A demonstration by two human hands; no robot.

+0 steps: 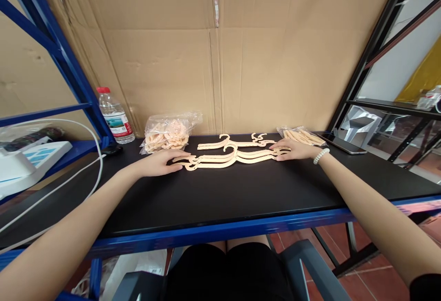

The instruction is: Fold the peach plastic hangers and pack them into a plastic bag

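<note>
A beige plastic clothes hanger [217, 165] lies flat on the black tabletop in front of me, its hook pointing away, with a second hanger seemingly close against it. My left hand [159, 162] grips its left end between thumb and fingers. At the opposite end, my right hand [293, 149], with a white bead bracelet at the wrist, has thumb and fingers closed on the hanger's tip. Just behind lies another beige hanger [210, 145], with a few loose hook pieces [258, 138] near its right side.
Behind my left hand sits a clear bag [168, 133] of beige parts, beside a water bottle [117, 119]. Another bag [303, 136] holds long beige pieces near a phone [344, 144]. A white cable [100, 163] crosses the left side. Cardboard [165, 71] walls the back.
</note>
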